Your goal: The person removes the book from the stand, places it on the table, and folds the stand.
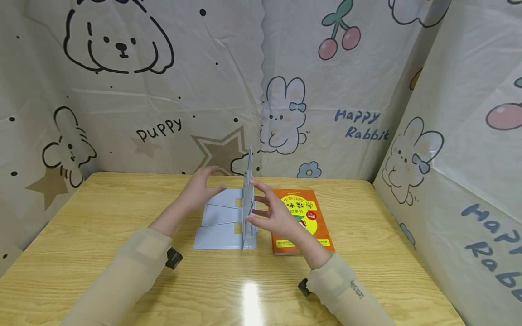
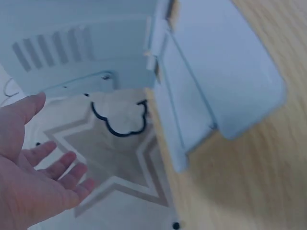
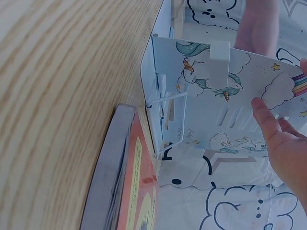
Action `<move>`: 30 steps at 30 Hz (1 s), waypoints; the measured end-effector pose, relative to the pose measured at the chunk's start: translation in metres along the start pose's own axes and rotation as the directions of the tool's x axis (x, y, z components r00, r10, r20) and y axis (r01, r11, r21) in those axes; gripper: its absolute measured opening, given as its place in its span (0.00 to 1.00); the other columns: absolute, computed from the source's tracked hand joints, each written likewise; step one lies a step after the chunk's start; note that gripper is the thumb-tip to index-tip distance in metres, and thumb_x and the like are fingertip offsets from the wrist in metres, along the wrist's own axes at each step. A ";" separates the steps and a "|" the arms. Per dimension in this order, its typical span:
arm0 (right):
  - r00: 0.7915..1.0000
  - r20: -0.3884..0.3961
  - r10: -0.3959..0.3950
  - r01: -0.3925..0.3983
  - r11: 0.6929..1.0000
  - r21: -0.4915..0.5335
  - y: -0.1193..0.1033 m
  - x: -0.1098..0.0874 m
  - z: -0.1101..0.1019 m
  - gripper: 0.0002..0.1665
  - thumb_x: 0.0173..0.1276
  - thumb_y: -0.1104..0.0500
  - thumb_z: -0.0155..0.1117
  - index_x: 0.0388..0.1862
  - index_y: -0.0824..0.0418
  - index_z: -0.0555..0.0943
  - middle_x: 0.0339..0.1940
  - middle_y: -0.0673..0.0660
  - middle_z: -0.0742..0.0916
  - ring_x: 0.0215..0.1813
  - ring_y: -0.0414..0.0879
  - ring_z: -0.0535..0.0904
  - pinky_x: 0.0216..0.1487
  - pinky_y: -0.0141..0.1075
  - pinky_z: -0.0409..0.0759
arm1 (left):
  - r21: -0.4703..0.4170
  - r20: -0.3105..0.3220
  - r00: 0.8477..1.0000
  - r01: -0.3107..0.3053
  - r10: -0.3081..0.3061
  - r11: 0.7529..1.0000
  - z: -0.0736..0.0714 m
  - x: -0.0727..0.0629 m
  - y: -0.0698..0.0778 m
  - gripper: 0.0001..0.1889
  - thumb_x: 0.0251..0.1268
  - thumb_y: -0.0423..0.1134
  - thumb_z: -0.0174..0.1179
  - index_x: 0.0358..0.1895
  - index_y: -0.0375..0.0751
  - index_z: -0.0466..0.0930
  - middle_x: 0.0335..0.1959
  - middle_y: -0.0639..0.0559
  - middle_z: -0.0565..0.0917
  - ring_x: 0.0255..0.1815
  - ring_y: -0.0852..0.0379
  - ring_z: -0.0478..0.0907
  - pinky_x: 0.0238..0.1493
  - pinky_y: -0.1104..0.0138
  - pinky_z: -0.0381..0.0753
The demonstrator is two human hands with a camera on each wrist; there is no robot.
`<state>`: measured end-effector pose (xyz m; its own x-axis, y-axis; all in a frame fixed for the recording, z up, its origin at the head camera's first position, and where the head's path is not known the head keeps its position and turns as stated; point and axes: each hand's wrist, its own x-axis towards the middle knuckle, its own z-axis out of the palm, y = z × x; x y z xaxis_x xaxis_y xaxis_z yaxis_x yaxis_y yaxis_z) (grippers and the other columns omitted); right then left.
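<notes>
A light-blue folding book stand (image 1: pixel 220 236) is on the table, its base lying flat and its panel (image 1: pixel 248 192) standing upright, edge-on in the head view. Unicorns, clouds and a rainbow decorate the panel's right face (image 3: pixel 211 110) in the right wrist view, where a bent wire bracket (image 3: pixel 184 117) also shows. My right hand (image 1: pixel 277 215) touches that face with its fingertips, fingers extended. To the left of the panel, my left hand (image 1: pixel 200 188) hovers over the base, thumb and fingers spread and holding nothing; the left wrist view shows it (image 2: pixel 43 179) beside the panel.
An orange book (image 1: pixel 322 222) with a yellow circle on its cover lies right of the stand, under my right forearm. The wooden table (image 1: pixel 122 199) meets a printed cloth backdrop (image 1: pixel 220 90) at the back; more cloth hangs at both sides.
</notes>
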<state>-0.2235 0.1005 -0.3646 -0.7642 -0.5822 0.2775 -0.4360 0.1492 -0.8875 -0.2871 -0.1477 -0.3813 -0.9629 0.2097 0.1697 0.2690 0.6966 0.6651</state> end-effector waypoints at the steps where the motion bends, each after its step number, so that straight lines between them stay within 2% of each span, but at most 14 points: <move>1: 1.000 -0.001 0.002 -0.002 1.000 0.001 0.000 0.000 0.000 0.49 0.61 0.68 0.65 0.75 0.58 0.49 0.74 0.65 0.56 0.68 0.66 0.64 0.57 0.55 0.74 | -0.015 -0.009 1.000 0.008 -0.008 1.000 -0.001 0.000 0.003 0.36 0.65 0.51 0.58 0.71 0.38 0.58 0.67 0.38 0.65 0.67 0.39 0.62 0.64 0.44 0.64; 7: 1.000 -0.004 0.007 -0.007 1.000 0.000 -0.001 -0.001 0.001 0.48 0.61 0.68 0.65 0.75 0.57 0.50 0.74 0.63 0.56 0.68 0.66 0.63 0.58 0.55 0.74 | -0.066 -0.044 0.998 0.038 -0.041 0.997 -0.008 0.002 0.024 0.37 0.64 0.56 0.56 0.71 0.40 0.58 0.69 0.41 0.63 0.69 0.42 0.60 0.66 0.46 0.63; 15: 1.000 -0.005 0.008 -0.008 1.000 -0.011 -0.002 0.000 0.002 0.48 0.62 0.68 0.64 0.75 0.58 0.49 0.76 0.59 0.55 0.69 0.66 0.63 0.59 0.54 0.74 | -0.128 -0.060 0.997 0.050 -0.058 0.991 -0.014 0.014 0.051 0.38 0.63 0.60 0.55 0.72 0.46 0.58 0.72 0.46 0.61 0.71 0.44 0.57 0.67 0.46 0.62; 20: 1.000 -0.007 0.006 -0.006 1.000 -0.015 -0.002 0.000 0.001 0.48 0.62 0.68 0.65 0.75 0.57 0.49 0.76 0.57 0.56 0.69 0.65 0.63 0.58 0.53 0.74 | -0.190 -0.020 0.997 0.071 -0.076 0.979 -0.012 0.024 0.062 0.38 0.63 0.61 0.55 0.72 0.50 0.58 0.72 0.47 0.61 0.71 0.44 0.58 0.66 0.46 0.62; 26: 1.000 -0.008 0.013 -0.013 0.999 -0.030 -0.001 0.001 0.002 0.48 0.62 0.67 0.65 0.75 0.56 0.50 0.76 0.57 0.56 0.69 0.64 0.64 0.58 0.51 0.75 | -0.322 0.055 0.993 0.121 -0.109 0.939 0.000 0.032 0.070 0.37 0.62 0.57 0.58 0.72 0.53 0.56 0.72 0.45 0.61 0.70 0.43 0.60 0.65 0.48 0.65; 30: 1.000 -0.005 0.019 -0.019 0.999 -0.032 -0.003 0.001 0.002 0.48 0.61 0.67 0.65 0.75 0.56 0.50 0.76 0.57 0.55 0.69 0.64 0.63 0.59 0.51 0.75 | -0.351 0.072 0.992 0.118 -0.099 0.929 0.006 0.034 0.076 0.35 0.63 0.55 0.59 0.71 0.54 0.58 0.71 0.44 0.62 0.69 0.44 0.61 0.65 0.48 0.66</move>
<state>-0.2221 0.0977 -0.3628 -0.7746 -0.5754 0.2626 -0.4365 0.1859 -0.8803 -0.2997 -0.0834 -0.3295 -0.9808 0.1883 0.0504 0.1287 0.4311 0.8931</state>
